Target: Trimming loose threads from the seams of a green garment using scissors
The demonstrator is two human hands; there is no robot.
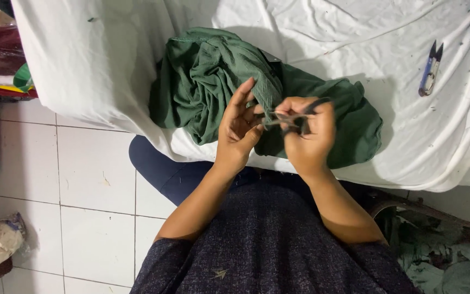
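Green garment (208,81), one, bunched mid-frame on the white-sheeted tabletop (354,32). Left hand (239,128) pinches its edge; right hand (307,133), touching, grips one thread snip (292,117). A second, blue snip (431,69) lies upper right.

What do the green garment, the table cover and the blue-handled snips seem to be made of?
Green garment: soft matte knit, by its limp folds and ribbed band. White cover: thin woven cloth, creased and flecked with thread bits. Snips: likely metal blades with blue plastic grips; too small to confirm.
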